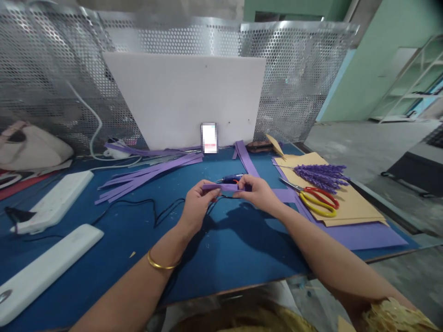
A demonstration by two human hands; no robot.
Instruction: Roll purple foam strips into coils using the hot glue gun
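Note:
Both my hands hold one short purple strip (224,187) level above the blue table (221,249). My left hand (197,205) pinches its left end with closed fingers. My right hand (258,191) pinches its right end, fingers closed too. Just behind the strip lies a dark blue tool with a red part (231,177), and a black cord (138,205) runs from it leftwards across the table.
Long purple strips (148,173) lie fanned at the back left, and another strip (246,159) at the back. Red and yellow scissors (318,200) and purple fringed sprigs (321,176) rest on tan sheets (349,203) over a purple sheet (360,233). White power strips (51,200) lie left. A white board (187,99) leans on perforated metal.

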